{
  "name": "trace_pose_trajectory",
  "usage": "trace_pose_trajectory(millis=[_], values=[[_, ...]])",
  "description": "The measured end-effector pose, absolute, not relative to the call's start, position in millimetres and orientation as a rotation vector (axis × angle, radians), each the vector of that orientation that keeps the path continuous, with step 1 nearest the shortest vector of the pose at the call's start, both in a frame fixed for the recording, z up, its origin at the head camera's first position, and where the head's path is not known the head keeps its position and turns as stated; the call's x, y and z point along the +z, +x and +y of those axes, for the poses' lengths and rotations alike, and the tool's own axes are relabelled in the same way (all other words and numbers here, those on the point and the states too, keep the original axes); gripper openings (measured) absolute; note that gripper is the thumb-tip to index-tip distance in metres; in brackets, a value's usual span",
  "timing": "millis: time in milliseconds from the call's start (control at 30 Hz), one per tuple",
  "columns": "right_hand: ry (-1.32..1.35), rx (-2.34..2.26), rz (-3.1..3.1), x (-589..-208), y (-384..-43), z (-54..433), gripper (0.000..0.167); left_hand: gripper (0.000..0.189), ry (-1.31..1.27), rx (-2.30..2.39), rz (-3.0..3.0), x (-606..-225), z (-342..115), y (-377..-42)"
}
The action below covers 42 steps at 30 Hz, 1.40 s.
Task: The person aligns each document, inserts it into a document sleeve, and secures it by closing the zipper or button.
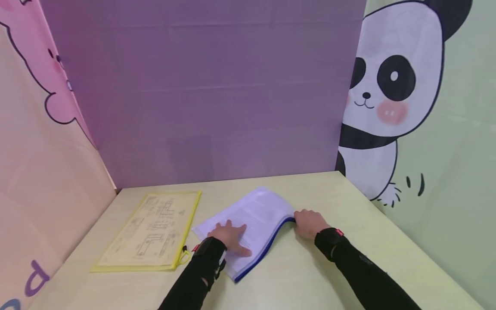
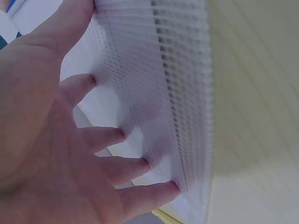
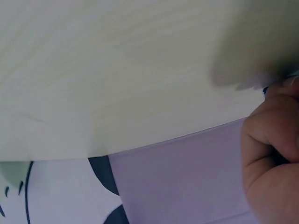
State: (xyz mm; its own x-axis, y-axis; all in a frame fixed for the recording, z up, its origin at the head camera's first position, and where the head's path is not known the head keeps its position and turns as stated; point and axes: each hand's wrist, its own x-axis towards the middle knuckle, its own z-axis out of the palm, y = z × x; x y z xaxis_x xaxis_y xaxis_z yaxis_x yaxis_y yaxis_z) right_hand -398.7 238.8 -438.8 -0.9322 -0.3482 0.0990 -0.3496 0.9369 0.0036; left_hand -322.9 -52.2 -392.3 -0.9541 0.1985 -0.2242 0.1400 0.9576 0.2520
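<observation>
A translucent mesh zip file bag [image 1: 257,211] with a blue zipper edge and white sheets inside lies on the table, its blue edge bowed upward toward the right. With fingers spread, my left hand [image 1: 230,237] rests on top of it; in the left wrist view the fingertips [image 2: 135,165] touch the ribbed mesh. My right hand [image 1: 310,224] pinches the bag's far right corner by the blue edge. Curled fingers of the right hand [image 3: 273,144] show at the right of the right wrist view, with only a scrap of blue visible there.
Left of the bag lies a yellow-edged file bag [image 1: 149,232] holding a sheet with line diagrams, a yellow loop [image 1: 184,257] at its corner. The pale wooden table [image 1: 294,275] meets a purple wall panel [image 1: 232,107] behind and a panda-printed wall [image 1: 434,193] on the right.
</observation>
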Motion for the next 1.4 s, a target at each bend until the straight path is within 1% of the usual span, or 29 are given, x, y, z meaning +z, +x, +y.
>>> trace_pose_trajectory(millis=[133,267,400,633,967,1267,1400], values=[[0.506,0.046,-3.018,-436.8,-396.8,238.0,0.011,0.088,0.263,0.354,2.855,-394.3,-53.0,-324.8],[0.417,0.003,-3.038,-436.6,-397.1,248.1,0.010,0.087,0.252,0.365,2.844,-397.4,-51.6,-325.2],[0.363,0.059,-3.059,-434.6,-399.0,255.8,0.011,0.086,0.242,0.362,2.840,-394.8,-48.9,-323.6],[0.334,0.129,-3.067,-434.7,-405.0,257.9,0.013,0.086,0.240,0.350,2.834,-390.7,-49.6,-322.9],[0.278,0.210,-3.087,-436.8,-404.2,255.2,0.022,0.090,0.187,0.335,2.787,-395.6,-50.2,-331.3],[0.240,0.297,-3.110,-436.8,-399.6,249.0,0.021,0.092,0.189,0.335,2.789,-397.4,-51.8,-331.6],[0.276,0.296,-3.109,-435.8,-397.0,241.8,0.019,0.092,0.186,0.341,2.788,-395.9,-53.2,-331.7]])
